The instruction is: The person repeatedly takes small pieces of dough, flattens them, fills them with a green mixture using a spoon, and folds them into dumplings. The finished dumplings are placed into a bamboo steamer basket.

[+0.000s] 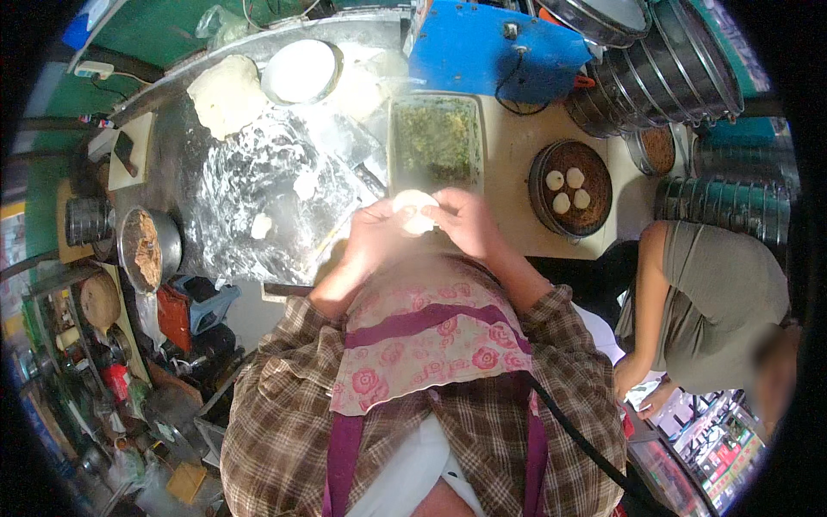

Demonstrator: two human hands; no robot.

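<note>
My left hand (376, 226) and my right hand (466, 220) hold a flat round of pale dough (414, 210) between them by its edges, in front of my apron. Just beyond it lies a rectangular tray of chopped green filling (437, 139). Two small dough pieces, one nearer (261, 226) and one farther (305, 186), rest on the floured metal worktop (226, 249) to the left. On the right, a round steamer basket (535, 203) holds several filled white buns (574, 178). A large lump of dough (226, 95) sits at the back left, beside a white round container (299, 71).
Stacked metal steamers (652, 71) and a blue box (497, 45) with a cable stand at the back right. A metal bowl of brown filling (150, 249) is far left, near a cleaver (125, 154) on a board. A person in a grey top (717, 304) is close on the right.
</note>
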